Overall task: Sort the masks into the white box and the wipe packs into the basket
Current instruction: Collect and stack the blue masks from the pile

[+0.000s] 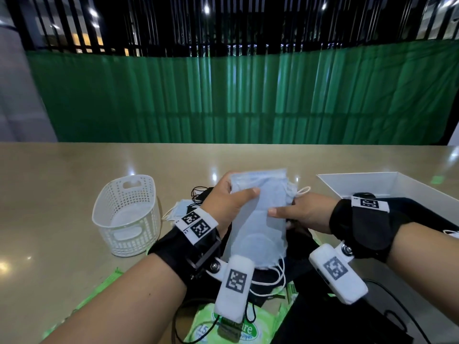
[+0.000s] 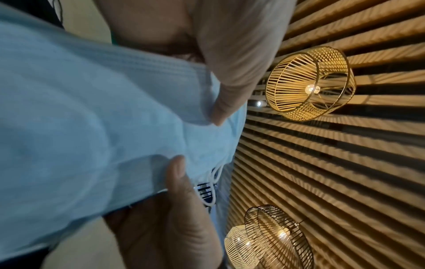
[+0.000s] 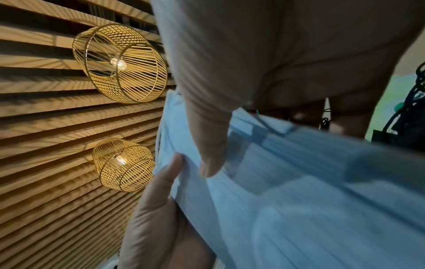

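Both hands hold 1 stack of light blue masks (image 1: 258,209) up above the surface (image 1: 62,175), long axis running away from the person. Left hand (image 1: 223,202) grip: thumb laid across the near face of the stack, fingers behind it, closed around the left edge. Right hand (image 1: 301,214) grip: thumb tip on the right edge mid-stack, fingers wrapped behind. Left wrist view shows the thumb and a finger (image 2: 232,87) pinching the blue stack (image 2: 92,118), white ear loops hanging just past it. Right wrist view shows the same pinch on the stack (image 3: 299,191), blurred.

White basket (image 1: 126,217) stands upright left of the left grip, well apart from it. White box (image 1: 367,182) sits right of the right grip, beyond the wrist; something dark inside, cannot tell what. Below the grips: more blue masks (image 1: 178,207) and black masks (image 1: 206,194) in a pile under the left hand. Green wipe pack (image 1: 223,326) lies nearer the person, under the left wrist camera; another green pack (image 1: 99,291) peeks from under the left forearm
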Available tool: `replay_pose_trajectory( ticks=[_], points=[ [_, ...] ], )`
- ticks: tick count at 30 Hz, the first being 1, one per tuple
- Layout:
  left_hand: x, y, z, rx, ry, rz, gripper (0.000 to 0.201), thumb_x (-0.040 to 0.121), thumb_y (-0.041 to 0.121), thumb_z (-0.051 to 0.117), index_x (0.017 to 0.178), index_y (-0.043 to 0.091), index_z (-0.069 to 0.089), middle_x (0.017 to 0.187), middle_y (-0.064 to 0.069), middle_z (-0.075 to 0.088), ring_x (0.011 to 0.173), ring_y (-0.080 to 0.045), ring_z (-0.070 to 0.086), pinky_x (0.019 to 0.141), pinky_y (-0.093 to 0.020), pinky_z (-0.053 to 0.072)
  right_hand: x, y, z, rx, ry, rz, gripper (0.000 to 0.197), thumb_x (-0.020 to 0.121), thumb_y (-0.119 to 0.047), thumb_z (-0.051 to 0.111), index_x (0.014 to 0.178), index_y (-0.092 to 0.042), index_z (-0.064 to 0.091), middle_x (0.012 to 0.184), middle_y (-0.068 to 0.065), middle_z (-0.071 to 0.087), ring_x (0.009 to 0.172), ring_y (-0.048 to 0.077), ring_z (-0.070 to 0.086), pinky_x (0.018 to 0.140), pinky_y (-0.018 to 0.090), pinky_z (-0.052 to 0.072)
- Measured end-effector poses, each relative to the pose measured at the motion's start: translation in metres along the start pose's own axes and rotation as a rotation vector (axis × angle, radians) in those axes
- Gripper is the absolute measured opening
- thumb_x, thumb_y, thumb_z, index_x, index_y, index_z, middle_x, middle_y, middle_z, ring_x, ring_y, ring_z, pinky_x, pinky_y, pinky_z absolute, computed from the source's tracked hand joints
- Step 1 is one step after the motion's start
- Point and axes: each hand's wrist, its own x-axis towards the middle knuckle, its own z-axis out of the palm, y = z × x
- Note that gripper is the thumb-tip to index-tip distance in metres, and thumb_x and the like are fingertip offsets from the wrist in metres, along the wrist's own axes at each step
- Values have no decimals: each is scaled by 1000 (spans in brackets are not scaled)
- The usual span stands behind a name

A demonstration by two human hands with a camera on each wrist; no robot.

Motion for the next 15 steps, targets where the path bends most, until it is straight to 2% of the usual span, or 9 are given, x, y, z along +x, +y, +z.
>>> replay_pose_trajectory(
  ticks=[1, 3, 5, 7, 8, 10, 12, 15],
  points=[
    [-1, -2, -1, 44, -21, 2, 30, 76, 7, 72, 97, 17, 53, 101, -15, 65, 92, -34, 62, 89, -51, 49, 1, 0, 0, 12, 7, -11, 29, 79, -23, 73, 107, -17, 65, 106, 7, 70, 91, 15, 66, 88, 37, 48],
    [-3, -6, -4, 104, -88, -10, 45, 71, 12, 73, 111, 14, 53, 108, -15, 66, 96, -32, 64, 89, -46, 51, 2, -1, -2, -18, 53, -38, 29, 84, -19, 69, 113, -19, 63, 111, 9, 68, 97, 18, 62, 87, 39, 47],
    [-6, -10, -8, 174, -183, -41, 59, 72, 13, 72, 126, 13, 49, 117, -11, 65, 105, -27, 64, 93, -41, 52, 2, -3, -6, -102, 179, -64, 24, 85, -19, 67, 109, -23, 63, 102, -1, 68, 90, 14, 59, 75, 29, 46],
    [-8, -13, -12, 258, -206, -53, 52, 84, 3, 64, 131, 13, 45, 118, -5, 63, 104, -20, 63, 90, -31, 52, 3, -4, -11, -123, 283, -78, 16, 84, -18, 69, 98, -22, 64, 87, -5, 65, 78, 13, 55, 64, 25, 41],
    [-8, -15, -15, 297, -193, -62, 49, 87, -2, 58, 132, 12, 44, 116, -3, 63, 99, -16, 63, 84, -25, 52, 3, -3, -12, -119, 310, -82, 12, 82, -17, 70, 93, -20, 64, 80, -5, 62, 72, 13, 52, 62, 25, 39],
    [-9, -16, -21, 357, -171, -86, 46, 87, -10, 48, 129, 9, 46, 101, 1, 62, 79, -5, 61, 63, -12, 48, 4, -3, -14, -104, 340, -75, 11, 81, -14, 71, 89, -15, 63, 74, 0, 56, 66, 13, 51, 56, 25, 39],
    [-10, -15, -25, 391, -162, -120, 44, 87, -14, 42, 126, 7, 49, 90, 2, 60, 66, -2, 57, 50, -10, 42, 4, -3, -14, -87, 346, -61, 9, 83, -12, 70, 88, -12, 62, 74, 4, 54, 64, 13, 52, 51, 23, 40],
    [-12, -13, -30, 478, -153, -116, 32, 93, 2, 48, 123, 13, 52, 101, -5, 63, 78, -10, 59, 50, -16, 46, 4, -4, -13, 30, 301, -35, 8, 87, -7, 63, 85, -13, 60, 76, 4, 56, 63, 15, 55, 48, 20, 44]
  ],
)
